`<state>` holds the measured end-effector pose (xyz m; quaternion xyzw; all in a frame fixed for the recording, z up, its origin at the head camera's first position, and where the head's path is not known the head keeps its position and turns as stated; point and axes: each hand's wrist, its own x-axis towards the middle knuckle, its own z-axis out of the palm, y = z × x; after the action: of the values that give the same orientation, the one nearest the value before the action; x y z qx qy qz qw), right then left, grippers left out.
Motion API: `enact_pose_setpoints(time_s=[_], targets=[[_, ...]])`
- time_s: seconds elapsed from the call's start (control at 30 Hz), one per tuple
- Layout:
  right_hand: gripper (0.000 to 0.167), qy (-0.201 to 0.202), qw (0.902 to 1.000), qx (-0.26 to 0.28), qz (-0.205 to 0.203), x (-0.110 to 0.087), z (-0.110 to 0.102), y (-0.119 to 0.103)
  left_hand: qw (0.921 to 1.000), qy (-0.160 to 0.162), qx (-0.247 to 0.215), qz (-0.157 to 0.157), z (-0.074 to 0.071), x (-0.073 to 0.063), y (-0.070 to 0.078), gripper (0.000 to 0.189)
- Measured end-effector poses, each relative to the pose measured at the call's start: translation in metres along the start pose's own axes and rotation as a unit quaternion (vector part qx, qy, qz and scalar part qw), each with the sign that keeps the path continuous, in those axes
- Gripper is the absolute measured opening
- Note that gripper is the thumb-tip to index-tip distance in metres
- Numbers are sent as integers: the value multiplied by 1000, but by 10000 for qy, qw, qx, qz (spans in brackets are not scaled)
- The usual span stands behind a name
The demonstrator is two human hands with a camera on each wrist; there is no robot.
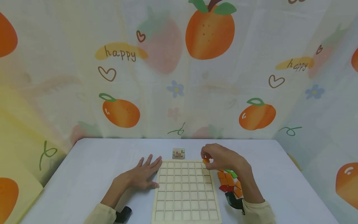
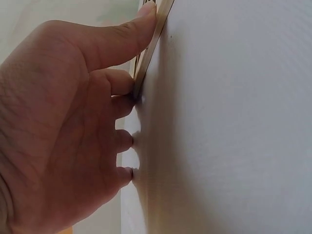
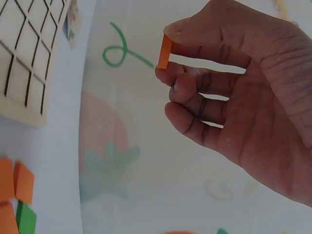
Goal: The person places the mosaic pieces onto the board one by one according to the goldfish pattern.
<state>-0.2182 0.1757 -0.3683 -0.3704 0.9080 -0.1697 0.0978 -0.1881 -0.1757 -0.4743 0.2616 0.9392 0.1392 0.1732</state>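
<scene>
A pale wooden grid board (image 1: 185,196) with square compartments lies flat on the white table. My left hand (image 1: 144,174) rests at the board's upper left edge, fingers spread, and in the left wrist view the thumb (image 2: 122,41) touches the board's side. Between thumb and fingers, my right hand (image 1: 221,157) pinches an orange tile (image 3: 165,51) above the board's far right corner. The tile is thin and held clear of the board in the right wrist view. No tile shows in the board's visible compartments.
Right of the board lies a loose pile of orange tiles (image 1: 226,179), with green tiles (image 1: 232,173) and red tiles (image 1: 226,188), partly behind the right forearm. A small patterned picture card (image 1: 178,153) sits beyond the board's far edge. A fruit-printed curtain (image 1: 179,102) hangs behind the table.
</scene>
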Motion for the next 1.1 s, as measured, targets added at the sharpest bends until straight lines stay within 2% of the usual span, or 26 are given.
enact_pose_setpoints(time_s=[0.23,0.47,0.6,0.7,0.9,1.1], targets=[[8,-269,9994,-40,-221,21,19,-21,10000,-24,-44,-14,0,-1,0,101],[7,-439,9957,-273,-768,44,32,-41,10000,-20,-77,-1,0,-2,0,101],[9,-564,9930,-473,-926,59,38,-51,9999,-58,-108,-37,-1,-1,-1,101],[8,-664,9909,-632,-985,71,45,-57,9999,-91,-130,-35,-1,-1,-2,105],[8,-1000,9848,-931,-1070,94,61,-70,9999,-114,-107,37,-1,-2,-5,123],[18,-1330,9838,-900,-799,109,75,-81,9996,-81,-280,43,1,0,-3,123]])
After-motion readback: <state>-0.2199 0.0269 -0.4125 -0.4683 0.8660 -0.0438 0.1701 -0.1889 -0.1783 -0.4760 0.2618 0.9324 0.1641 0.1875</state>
